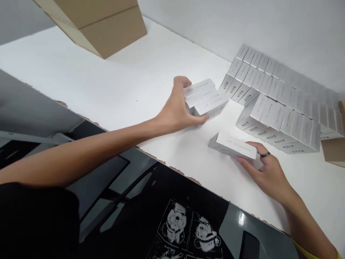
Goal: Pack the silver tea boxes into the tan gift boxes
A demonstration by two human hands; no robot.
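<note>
My left hand [176,109] is wrapped round the near end of a small stack of three white boxes [206,99] lying on the white table [121,82]. My right hand [265,171], with a dark ring on one finger, grips a single white box [234,145] lying flat on the table just in front of it. Behind both hands, several rows of identical white boxes [280,104] stand packed side by side, leaning to the right.
A brown cardboard carton [102,25] stands at the back left of the table. Another piece of brown cardboard [334,149] shows at the right edge. The table's near edge is ragged, and below it lies a dark glossy surface [140,212] with cartoon stickers [188,226].
</note>
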